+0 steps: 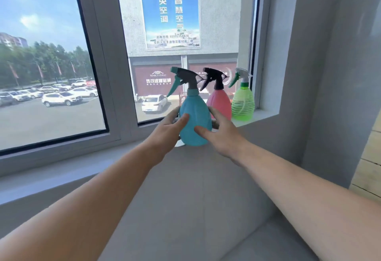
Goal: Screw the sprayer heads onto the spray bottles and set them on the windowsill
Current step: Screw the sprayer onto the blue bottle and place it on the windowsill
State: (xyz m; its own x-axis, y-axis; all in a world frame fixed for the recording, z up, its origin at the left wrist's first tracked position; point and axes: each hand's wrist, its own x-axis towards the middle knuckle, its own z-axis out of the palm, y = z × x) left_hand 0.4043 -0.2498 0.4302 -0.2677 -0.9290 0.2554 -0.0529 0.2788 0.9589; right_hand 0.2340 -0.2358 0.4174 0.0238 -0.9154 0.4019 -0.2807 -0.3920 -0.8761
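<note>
A teal spray bottle (194, 114) with a grey and teal sprayer head (186, 78) on its neck stands upright at the near edge of the windowsill (261, 114). My left hand (168, 131) wraps its left side, thumb across the front. My right hand (221, 134) holds its right side, thumb on the lower front. Behind it to the right stand a pink bottle (219, 101) with a black sprayer head (214, 78) and a translucent green bottle (243, 104) with a white and green sprayer head (241, 76), both upright on the sill.
A grey cushioned back (195, 194) rises in front of the sill below my arms. The window frame (115, 87) and glass stand close behind the bottles. A grey wall (309, 95) closes the sill on the right.
</note>
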